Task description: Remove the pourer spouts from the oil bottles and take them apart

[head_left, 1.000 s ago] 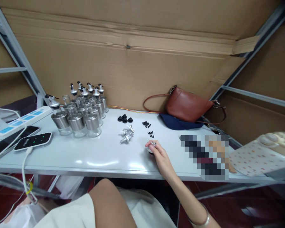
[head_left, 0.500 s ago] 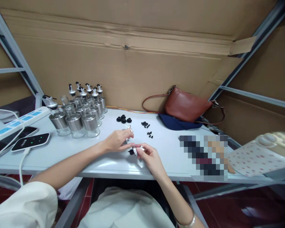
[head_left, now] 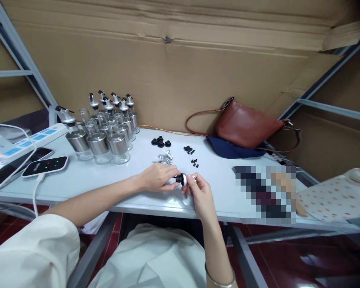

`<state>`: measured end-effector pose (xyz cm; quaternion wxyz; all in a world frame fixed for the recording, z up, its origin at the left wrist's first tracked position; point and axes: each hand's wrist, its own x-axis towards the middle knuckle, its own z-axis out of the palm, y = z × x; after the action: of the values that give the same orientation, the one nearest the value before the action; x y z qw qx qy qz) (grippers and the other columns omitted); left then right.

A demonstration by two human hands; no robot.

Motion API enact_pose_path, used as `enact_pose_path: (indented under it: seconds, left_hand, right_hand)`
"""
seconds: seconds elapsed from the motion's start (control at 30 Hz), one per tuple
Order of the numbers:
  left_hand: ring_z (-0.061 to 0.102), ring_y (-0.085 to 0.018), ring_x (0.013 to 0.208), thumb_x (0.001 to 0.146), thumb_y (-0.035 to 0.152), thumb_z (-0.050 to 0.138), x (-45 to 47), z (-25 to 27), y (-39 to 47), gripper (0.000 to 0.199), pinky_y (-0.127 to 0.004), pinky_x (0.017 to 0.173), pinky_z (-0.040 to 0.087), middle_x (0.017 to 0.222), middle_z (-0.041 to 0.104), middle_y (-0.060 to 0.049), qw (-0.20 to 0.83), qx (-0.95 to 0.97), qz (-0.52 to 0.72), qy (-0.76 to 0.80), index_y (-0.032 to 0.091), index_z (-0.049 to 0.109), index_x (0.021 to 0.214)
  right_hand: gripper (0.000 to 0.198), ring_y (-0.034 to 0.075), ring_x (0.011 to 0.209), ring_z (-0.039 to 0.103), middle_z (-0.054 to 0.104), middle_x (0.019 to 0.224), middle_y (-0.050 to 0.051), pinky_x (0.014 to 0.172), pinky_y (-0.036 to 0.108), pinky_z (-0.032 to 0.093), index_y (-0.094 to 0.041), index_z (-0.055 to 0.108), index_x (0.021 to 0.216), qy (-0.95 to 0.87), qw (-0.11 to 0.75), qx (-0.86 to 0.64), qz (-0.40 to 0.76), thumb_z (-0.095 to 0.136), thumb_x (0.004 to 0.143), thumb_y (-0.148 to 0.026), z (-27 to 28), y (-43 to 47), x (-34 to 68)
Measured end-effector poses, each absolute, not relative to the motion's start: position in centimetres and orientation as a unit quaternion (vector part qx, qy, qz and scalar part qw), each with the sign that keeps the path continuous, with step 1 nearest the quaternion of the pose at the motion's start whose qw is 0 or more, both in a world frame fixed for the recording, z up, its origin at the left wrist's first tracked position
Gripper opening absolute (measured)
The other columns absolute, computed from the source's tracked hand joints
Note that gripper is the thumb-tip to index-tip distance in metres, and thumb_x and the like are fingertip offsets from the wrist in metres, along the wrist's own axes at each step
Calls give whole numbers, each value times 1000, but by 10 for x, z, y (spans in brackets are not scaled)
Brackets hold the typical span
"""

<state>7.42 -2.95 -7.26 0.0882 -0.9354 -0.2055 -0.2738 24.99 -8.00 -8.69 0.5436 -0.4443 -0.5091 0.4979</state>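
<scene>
Between my hands, just above the table's front part, is a bottle pourer with a silver collar and a ribbed black stopper pointing left. My right hand pinches its silver side. My left hand has its fingertips closed at the tip of the black stopper, partly hiding it. Beyond my left hand lies a small heap of silver pourer tops. Farther back are several black stoppers. To their right sit short black sticks and tiny black caps.
Glass bottles with steel bands, several topped with pourers, crowd the left. A power strip and a white device with a cable lie farther left. At right are a brown bag on dark blue cloth and a dotted container.
My left hand has moved off the heap of silver tops to the stopper end of the pourer. My right hand has turned the pourer so its stopper shows more clearly. The view shifted slightly.
</scene>
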Motion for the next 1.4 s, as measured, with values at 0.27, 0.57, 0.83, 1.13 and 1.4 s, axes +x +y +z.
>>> enact_pose_path:
  seconds: [0.27,0.57,0.83,1.13,1.4]
  left_hand:
    - [59,-16,62,94,36,31,70,-77,-24,30,-26,58,43,80,63,-6,136,-931,-270,-202,14,51,97]
    - [47,-13,51,97,30,18,80,-71,-24,41,-26,57,37,63,58,-1,172,-922,-287,-195,17,52,79]
    - [41,-13,48,95,29,18,76,-63,-24,39,-26,59,37,58,55,1,89,-923,-301,-223,18,49,75]
    - [42,-11,49,93,36,19,74,-57,-25,39,-23,54,33,53,44,2,-118,-911,-274,-286,19,37,63]
    - [43,-12,52,96,43,15,74,-53,-32,48,-23,56,36,55,46,1,-62,-916,-286,-273,18,44,67]
  right_hand:
    - [46,6,41,31,37,48,-7,40,22,22,-20,43,60,-525,481,-387,585,58,78,-59,-87,-79,247]
    - [38,7,43,27,33,50,-8,42,22,22,-20,45,66,-558,515,-368,537,54,83,-53,-88,-85,247]
    - [21,11,62,49,55,69,-1,58,24,38,-19,57,81,-694,522,-428,250,45,93,-31,-85,-95,245]
    - [12,16,69,51,59,76,3,63,27,40,-19,58,95,-766,503,-399,28,45,94,-18,-88,-94,242]
    - [23,18,70,46,56,69,1,68,32,36,-21,61,83,-727,512,-442,117,46,94,-34,-87,-96,245]
